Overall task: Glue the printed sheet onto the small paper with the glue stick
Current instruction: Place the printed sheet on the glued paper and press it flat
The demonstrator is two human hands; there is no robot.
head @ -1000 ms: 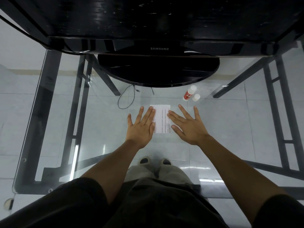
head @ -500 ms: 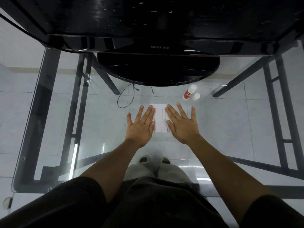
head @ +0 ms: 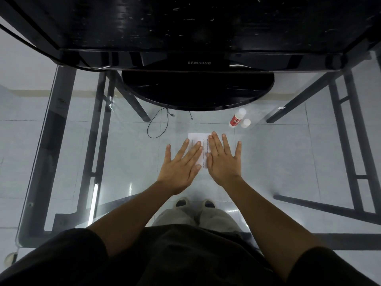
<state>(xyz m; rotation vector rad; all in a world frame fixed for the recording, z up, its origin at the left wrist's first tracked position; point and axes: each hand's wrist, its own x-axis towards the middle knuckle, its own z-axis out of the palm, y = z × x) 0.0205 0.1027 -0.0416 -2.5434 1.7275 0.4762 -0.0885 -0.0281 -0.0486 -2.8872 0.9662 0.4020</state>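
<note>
A white printed sheet [head: 203, 144] with lines of dark text lies flat on the glass table. Both my hands rest palm-down on it with fingers spread. My left hand [head: 181, 164] covers its left part, and my right hand [head: 223, 159] covers its right part. Only a narrow strip between the hands and the top edge of the sheet shows. The small paper under it cannot be told apart. A red and white glue stick [head: 237, 118] lies beyond the sheet to the right, with its white cap [head: 245, 123] standing beside it.
A black Samsung monitor [head: 198, 62] with a round base [head: 198, 89] stands at the far side of the glass table [head: 72, 162]. A thin black cable [head: 158, 125] loops left of the sheet. Dark table legs and floor tiles show through the glass.
My right hand has slid left across the sheet toward my left hand, so less of the sheet shows. My left hand has shifted slightly right.
</note>
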